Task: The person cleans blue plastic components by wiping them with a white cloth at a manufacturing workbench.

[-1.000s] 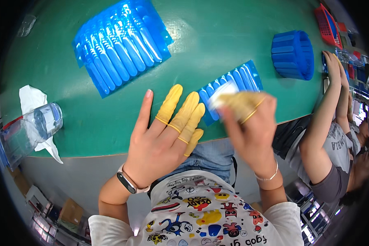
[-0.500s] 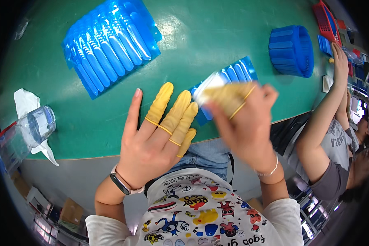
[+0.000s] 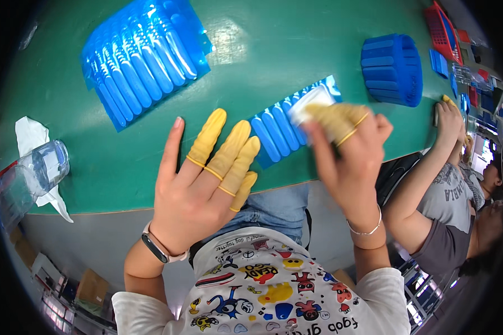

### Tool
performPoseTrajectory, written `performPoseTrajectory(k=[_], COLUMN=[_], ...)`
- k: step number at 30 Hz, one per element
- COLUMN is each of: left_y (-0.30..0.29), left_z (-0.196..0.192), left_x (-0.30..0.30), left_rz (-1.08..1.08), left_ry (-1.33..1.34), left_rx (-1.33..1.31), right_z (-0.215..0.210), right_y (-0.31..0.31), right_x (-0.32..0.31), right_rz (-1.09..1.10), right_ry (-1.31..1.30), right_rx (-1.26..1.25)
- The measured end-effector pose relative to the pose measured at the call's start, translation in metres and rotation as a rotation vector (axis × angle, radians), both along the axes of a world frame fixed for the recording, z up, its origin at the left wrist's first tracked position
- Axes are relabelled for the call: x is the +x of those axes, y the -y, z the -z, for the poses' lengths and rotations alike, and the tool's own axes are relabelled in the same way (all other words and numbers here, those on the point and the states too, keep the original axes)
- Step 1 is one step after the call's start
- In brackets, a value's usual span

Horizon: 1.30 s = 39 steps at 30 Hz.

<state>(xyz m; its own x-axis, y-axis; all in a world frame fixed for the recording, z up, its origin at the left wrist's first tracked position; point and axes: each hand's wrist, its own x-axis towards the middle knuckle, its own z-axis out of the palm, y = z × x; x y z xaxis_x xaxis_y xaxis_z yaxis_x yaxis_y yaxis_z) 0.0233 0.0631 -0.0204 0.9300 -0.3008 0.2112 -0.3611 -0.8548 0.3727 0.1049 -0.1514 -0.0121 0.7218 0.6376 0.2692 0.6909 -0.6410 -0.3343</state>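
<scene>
Right hand (image 3: 349, 159) on white cloth (image 3: 309, 104) — blue tray (image 3: 279, 131).

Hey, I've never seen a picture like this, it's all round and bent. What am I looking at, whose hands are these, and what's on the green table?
A wide fisheye camera worn on a person's head looks down at their own two hands, so straight edges bend. The left hand is spread flat, with yellow finger covers on four fingers and a bare thumb. The right hand, blurred, grips a small white piece and wears similar yellow covers. On the green table lie a large blue ribbed tray, a smaller blue ribbed tray under the right hand, a round blue holder, and at left a clear plastic bottle on white tissue. Another person's arm reaches in at right.
</scene>
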Motion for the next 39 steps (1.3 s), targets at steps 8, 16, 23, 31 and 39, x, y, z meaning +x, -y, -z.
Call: performPoseTrajectory(k=[8, 16, 23, 31, 39], left_y=[0.003, 0.032, 0.053, 0.07, 0.115], left_z=[0.001, -0.014, -0.008, -0.005, -0.01], left_x=[-0.002, 0.01, 0.0, -0.009, 0.067], left_rz=[-0.022, -0.327, -0.092, 0.066, 0.257], left_ry=[0.046, -0.029, -0.07, 0.106, 0.267], left_rx=[0.015, -0.141, 0.207, -0.015, -0.342], right_z=[0.005, -0.003, 0.01, 0.023, 0.019], right_y=[0.003, 0.025, 0.065, 0.079, 0.091], right_x=[0.015, -0.02, -0.068, -0.094, -0.073], right_rz=[0.108, 0.242, 0.38, 0.402, 0.32], right_ry=[0.159, -0.007, -0.301, -0.597, -0.483], right_rx=[0.097, 0.475, 0.895, 1.358, 1.509])
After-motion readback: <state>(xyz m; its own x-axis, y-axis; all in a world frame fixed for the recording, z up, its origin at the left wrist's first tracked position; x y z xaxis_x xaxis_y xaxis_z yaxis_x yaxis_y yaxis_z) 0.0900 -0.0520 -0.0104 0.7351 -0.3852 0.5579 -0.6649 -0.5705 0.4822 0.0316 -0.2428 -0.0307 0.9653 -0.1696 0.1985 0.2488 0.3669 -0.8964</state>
